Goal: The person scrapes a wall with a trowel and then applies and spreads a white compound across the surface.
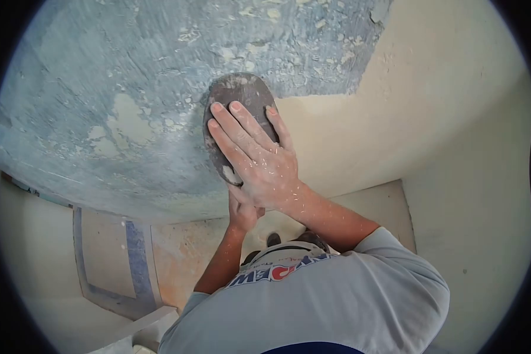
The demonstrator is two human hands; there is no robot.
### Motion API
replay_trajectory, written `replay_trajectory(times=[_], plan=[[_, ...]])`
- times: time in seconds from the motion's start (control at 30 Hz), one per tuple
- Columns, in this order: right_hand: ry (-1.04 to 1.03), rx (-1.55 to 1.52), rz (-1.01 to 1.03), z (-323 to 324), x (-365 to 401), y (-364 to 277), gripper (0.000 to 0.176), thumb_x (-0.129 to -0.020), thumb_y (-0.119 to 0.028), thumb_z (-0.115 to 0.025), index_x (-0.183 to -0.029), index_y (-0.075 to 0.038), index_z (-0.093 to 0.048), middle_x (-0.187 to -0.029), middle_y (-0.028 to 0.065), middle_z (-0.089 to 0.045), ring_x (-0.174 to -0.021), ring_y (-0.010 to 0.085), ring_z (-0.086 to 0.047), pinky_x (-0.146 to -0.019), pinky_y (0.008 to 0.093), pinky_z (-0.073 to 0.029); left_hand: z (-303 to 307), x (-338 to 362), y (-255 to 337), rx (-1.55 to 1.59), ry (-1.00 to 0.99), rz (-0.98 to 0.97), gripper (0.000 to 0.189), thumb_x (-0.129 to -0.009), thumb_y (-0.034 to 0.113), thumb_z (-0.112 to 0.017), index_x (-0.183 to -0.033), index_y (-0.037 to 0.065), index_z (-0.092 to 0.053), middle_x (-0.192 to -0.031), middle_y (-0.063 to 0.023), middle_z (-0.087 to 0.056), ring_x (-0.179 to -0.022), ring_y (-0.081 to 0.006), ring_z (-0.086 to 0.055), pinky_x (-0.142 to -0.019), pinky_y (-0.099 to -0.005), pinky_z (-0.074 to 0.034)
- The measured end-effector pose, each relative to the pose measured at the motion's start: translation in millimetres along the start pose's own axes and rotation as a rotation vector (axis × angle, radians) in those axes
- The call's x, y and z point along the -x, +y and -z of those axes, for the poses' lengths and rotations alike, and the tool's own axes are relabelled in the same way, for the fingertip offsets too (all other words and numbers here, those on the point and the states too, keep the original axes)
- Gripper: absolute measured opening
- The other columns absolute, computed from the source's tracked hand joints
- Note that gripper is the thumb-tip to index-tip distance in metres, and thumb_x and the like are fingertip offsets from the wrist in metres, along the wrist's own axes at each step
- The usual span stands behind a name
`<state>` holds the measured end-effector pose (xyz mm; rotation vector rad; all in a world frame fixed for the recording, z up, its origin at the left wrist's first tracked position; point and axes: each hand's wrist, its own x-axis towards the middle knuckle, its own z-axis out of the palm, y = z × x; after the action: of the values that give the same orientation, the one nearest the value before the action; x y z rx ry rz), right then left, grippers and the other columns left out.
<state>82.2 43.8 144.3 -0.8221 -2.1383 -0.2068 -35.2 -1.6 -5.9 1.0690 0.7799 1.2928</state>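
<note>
My right hand (262,168) lies over a dark grey oval tool (236,89), dusted and speckled with pale bits. Its fingers stretch up along the tool's back, and the little finger hooks near the right edge. The tool is against a wall (153,65) with a rough blue-grey layer, where pale patches show through. Just below, my left hand (245,215) is closed under the tool's lower end, and whatever it grips is hidden. White flakes stick to the back of my right hand and wrist. The tool's exact kind cannot be made out.
To the right, a smooth cream area (336,130) of wall borders the blue-grey layer. A pale side wall (466,236) rises at the right. Down at the left is a framed panel (106,248) with blue strips. Dusty floor (186,248) lies below, with my shoes (274,239) on it.
</note>
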Motion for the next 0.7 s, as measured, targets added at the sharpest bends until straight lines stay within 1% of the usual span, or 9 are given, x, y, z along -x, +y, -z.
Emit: replay_trajectory(times=[0.13, 0.23, 0.3, 0.43, 0.47, 0.5, 0.57, 0.6, 0.7], plan=[[0.009, 0.007, -0.005, -14, 24, 7, 0.075, -0.063, -0.026, -0.069, -0.134, -0.008, -0.053, -0.148, 0.0072, -0.044, -0.136, 0.0225, -0.041, -0.115, 0.0477, -0.016, -39, -6, 3, 0.021, 0.254, -0.303, 0.059, -0.094, 0.042, -0.046, -0.142, 0.013, -0.028, -0.117, -0.0055, -0.054, -0.074, -0.0069, -0.059, -0.05, -0.0201, -0.042], [-0.023, 0.004, -0.01, -4, 17, 3, 0.075, -0.063, -0.026, -0.07, -0.134, -0.008, -0.053, -0.147, 0.0071, -0.044, -0.136, 0.0225, -0.041, -0.115, 0.0475, -0.016, -34, 4, 13, 0.097, 0.185, -0.13, 0.06, -0.095, 0.045, -0.045, -0.143, 0.013, -0.027, -0.118, -0.0069, -0.054, -0.077, -0.008, -0.06, -0.052, -0.0203, -0.043], [0.003, -0.031, -0.018, 7, 3, 0, 0.075, -0.063, -0.024, -0.071, -0.134, -0.007, -0.053, -0.147, 0.0077, -0.044, -0.136, 0.0226, -0.041, -0.115, 0.0473, -0.016, -5, 6, 9, 0.034, -0.072, 0.084, 0.067, -0.096, 0.045, -0.044, -0.149, 0.013, -0.019, -0.133, -0.007, -0.047, -0.085, -0.0066, -0.058, -0.054, -0.0193, -0.042], [-0.086, -0.028, -0.066, -11, 28, -1, 0.074, -0.064, -0.02, -0.07, -0.134, -0.008, -0.052, -0.147, 0.0071, -0.044, -0.137, 0.0227, -0.04, -0.116, 0.0473, -0.015, -29, 16, 5, 0.001, 0.091, -0.027, 0.07, -0.098, 0.046, -0.04, -0.152, 0.013, -0.009, -0.143, -0.0082, -0.04, -0.119, -0.0147, -0.051, -0.085, -0.0273, -0.049], [-0.026, -0.03, -0.049, -19, 31, 1, 0.075, -0.063, -0.02, -0.069, -0.135, -0.008, -0.051, -0.148, 0.0075, -0.043, -0.137, 0.023, -0.039, -0.116, 0.0475, -0.013, -32, 13, 10, 0.01, 0.052, -0.079, 0.07, -0.099, 0.046, -0.04, -0.153, 0.013, -0.01, -0.147, -0.0093, -0.036, -0.134, -0.0182, -0.038, -0.102, -0.0319, -0.04], [-0.029, -0.034, -0.043, -16, 24, 1, 0.075, -0.063, -0.02, -0.069, -0.135, -0.008, -0.051, -0.148, 0.0075, -0.043, -0.137, 0.023, -0.039, -0.116, 0.0475, -0.013, -26, 8, 9, 0.011, 0.059, -0.083, 0.07, -0.099, 0.046, -0.04, -0.153, 0.013, -0.01, -0.147, -0.0093, -0.036, -0.134, -0.0182, -0.038, -0.102, -0.0319, -0.04], [0.02, -0.048, -0.026, -1, 4, 1, 0.077, -0.062, -0.021, -0.069, -0.136, -0.007, -0.05, -0.148, 0.0079, -0.043, -0.138, 0.0232, -0.039, -0.116, 0.0478, -0.013, -10, -4, 6, 0.083, 0.048, -0.133, 0.066, -0.098, 0.042, -0.041, -0.151, 0.011, -0.017, -0.137, -0.0083, -0.046, -0.11, -0.0138, -0.057, -0.08, -0.0266, -0.05], [0.042, -0.016, -0.002, 1, -3, 3, 0.085, -0.059, -0.022, -0.074, -0.138, -0.007, -0.047, -0.152, 0.007, -0.037, -0.141, 0.0221, -0.034, -0.114, 0.049, -0.018, -17, -8, 23, -0.046, 0.114, -0.119, 0.058, -0.097, 0.04, -0.043, -0.139, 0.0, -0.036, -0.083, -0.0006, -0.057, -0.049, -0.0014, -0.042, -0.041, -0.0182, -0.028], [0.054, 0.022, -0.018, -3, 0, 3, 0.086, -0.058, -0.023, -0.074, -0.138, -0.008, -0.048, -0.151, 0.0068, -0.038, -0.14, 0.022, -0.035, -0.115, 0.048, -0.017, -17, -10, 25, -0.075, 0.101, -0.153, 0.057, -0.095, 0.037, -0.044, -0.138, 0.001, -0.037, -0.08, 0.0, -0.056, -0.048, -0.0015, -0.042, -0.041, -0.018, -0.029]])
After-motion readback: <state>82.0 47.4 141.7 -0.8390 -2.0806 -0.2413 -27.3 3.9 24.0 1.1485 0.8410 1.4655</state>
